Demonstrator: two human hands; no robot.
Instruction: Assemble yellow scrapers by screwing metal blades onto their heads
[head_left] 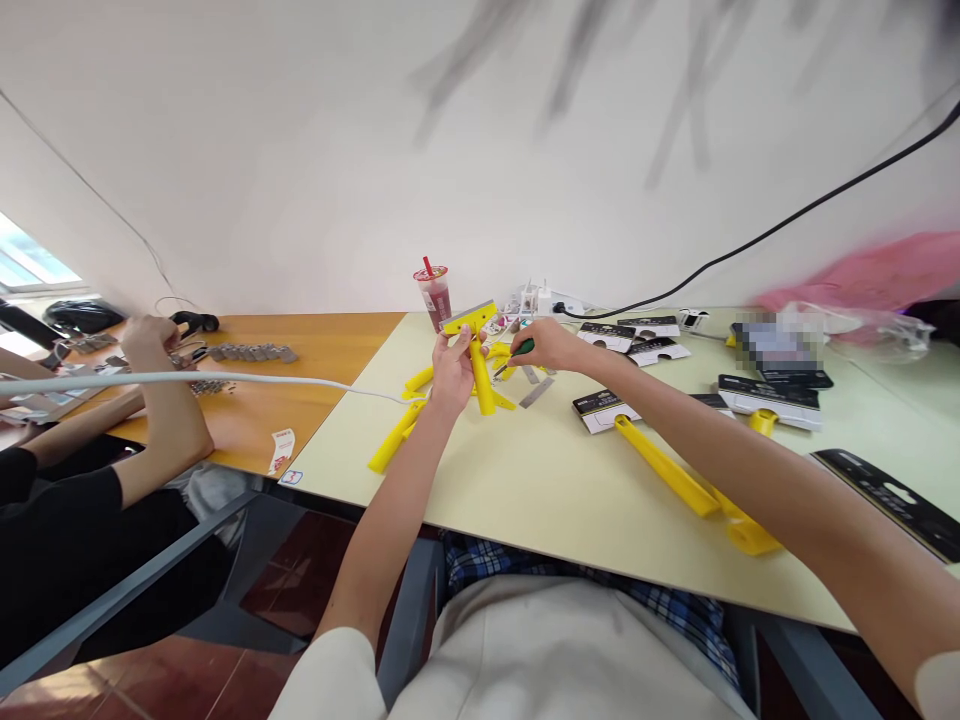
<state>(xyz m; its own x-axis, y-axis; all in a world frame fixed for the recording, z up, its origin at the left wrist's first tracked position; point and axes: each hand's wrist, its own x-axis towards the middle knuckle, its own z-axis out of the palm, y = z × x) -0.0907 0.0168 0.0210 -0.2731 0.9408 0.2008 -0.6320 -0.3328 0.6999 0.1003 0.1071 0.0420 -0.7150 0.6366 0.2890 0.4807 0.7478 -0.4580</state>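
My left hand (pixel 453 372) is closed round a yellow scraper (pixel 483 380), its wide head with a metal blade pointing up and its handle hanging down. Just to the right, my right hand (pixel 553 345) grips a screwdriver (pixel 524 347) with a green handle, its thin shaft pointing down and left. The tip is hard to make out against the yellow parts behind. Loose flat blades (pixel 537 392) lie on the table below my right hand. More yellow scraper handles (pixel 394 440) lie left of and behind my left hand.
A drink cup (pixel 433 298) with a red straw stands near the wall. Scrapers with black-and-white cards (pixel 772 402) lie at right, beside a pink bag (pixel 885 275). A white cable (pixel 225 378) crosses the left side. A co-worker's arm (pixel 161 400) rests at the orange table (pixel 322 350).
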